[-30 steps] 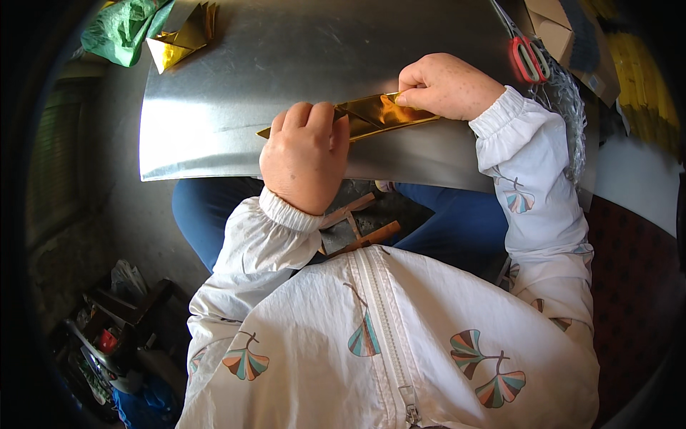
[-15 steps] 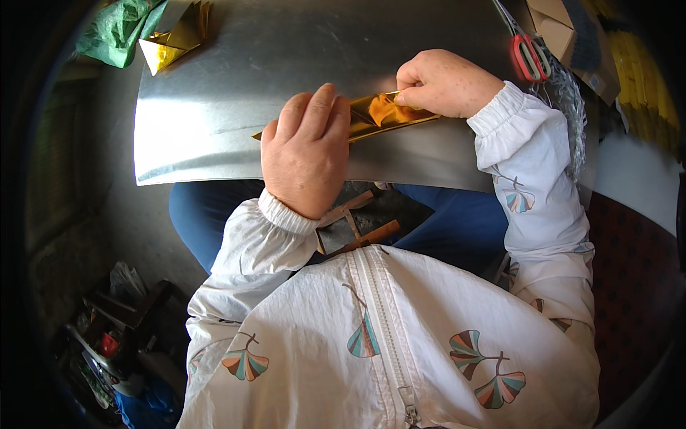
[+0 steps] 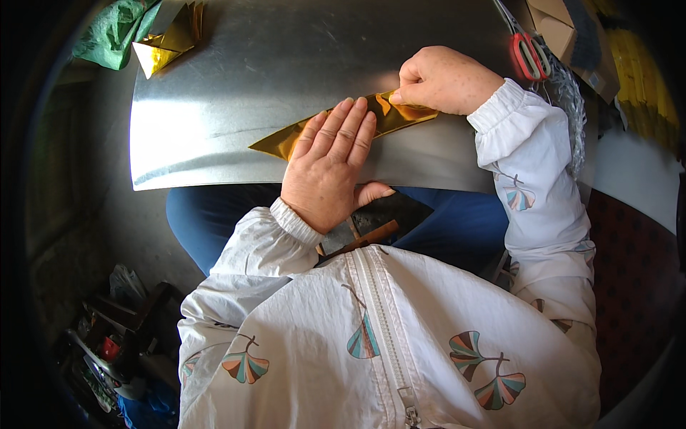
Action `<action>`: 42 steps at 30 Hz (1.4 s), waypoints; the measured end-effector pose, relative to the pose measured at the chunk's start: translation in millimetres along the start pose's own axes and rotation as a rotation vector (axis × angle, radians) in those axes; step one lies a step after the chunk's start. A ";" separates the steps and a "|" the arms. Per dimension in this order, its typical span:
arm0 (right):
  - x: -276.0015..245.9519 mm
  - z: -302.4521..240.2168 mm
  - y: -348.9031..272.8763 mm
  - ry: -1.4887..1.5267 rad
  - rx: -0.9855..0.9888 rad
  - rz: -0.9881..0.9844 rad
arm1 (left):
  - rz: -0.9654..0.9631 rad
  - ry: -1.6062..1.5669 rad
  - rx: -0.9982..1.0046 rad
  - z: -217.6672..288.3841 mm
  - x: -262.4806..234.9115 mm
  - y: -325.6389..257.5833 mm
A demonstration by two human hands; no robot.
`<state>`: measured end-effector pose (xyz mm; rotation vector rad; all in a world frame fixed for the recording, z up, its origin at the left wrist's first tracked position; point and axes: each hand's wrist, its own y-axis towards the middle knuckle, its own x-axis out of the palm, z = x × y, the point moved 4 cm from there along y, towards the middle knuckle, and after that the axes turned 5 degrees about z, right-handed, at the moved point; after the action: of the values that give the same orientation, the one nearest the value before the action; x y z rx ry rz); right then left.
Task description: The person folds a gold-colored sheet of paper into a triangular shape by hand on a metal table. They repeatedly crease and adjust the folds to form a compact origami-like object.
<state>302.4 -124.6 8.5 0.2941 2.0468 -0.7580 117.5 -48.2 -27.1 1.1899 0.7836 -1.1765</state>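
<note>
A long, narrow piece of folded gold foil paper (image 3: 275,141) lies slantwise near the front edge of the metal tabletop (image 3: 286,57), its pointed end to the left. My left hand (image 3: 325,164) rests flat across its middle, fingers stretched out and the thumb apart, covering part of it. Toward the right end, my right hand (image 3: 446,80) pinches the upper edge of the foil paper between thumb and curled fingers. That end looks creased and shiny.
Folded gold foil shapes (image 3: 168,46) stand at the far left beside a green plastic bag (image 3: 111,32). Red-handled scissors (image 3: 530,57) lie at the far right, near a cardboard box (image 3: 554,21) and clear plastic wrap (image 3: 568,107). Yellow bundles (image 3: 643,86) are beyond.
My left hand has flattened and slid slightly right and toward me, its thumb now spread, uncovering more of the foil's left point. My right hand keeps its pinch, almost still.
</note>
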 end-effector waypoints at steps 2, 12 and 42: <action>0.3 3.3 3.0 -0.031 0.031 -0.075 | 0.004 -0.004 -0.004 0.5 -0.3 0.2; -1.0 6.3 5.8 -0.036 0.023 -0.138 | -0.023 0.020 0.023 -2.3 2.8 -2.0; 7.3 11.5 9.2 0.102 -0.001 -0.107 | 0.007 -0.124 0.010 -1.4 -1.9 -4.2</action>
<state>310.5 -125.1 -5.8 0.2281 2.1733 -0.8225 113.1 -46.1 -26.8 1.1159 0.6808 -1.2376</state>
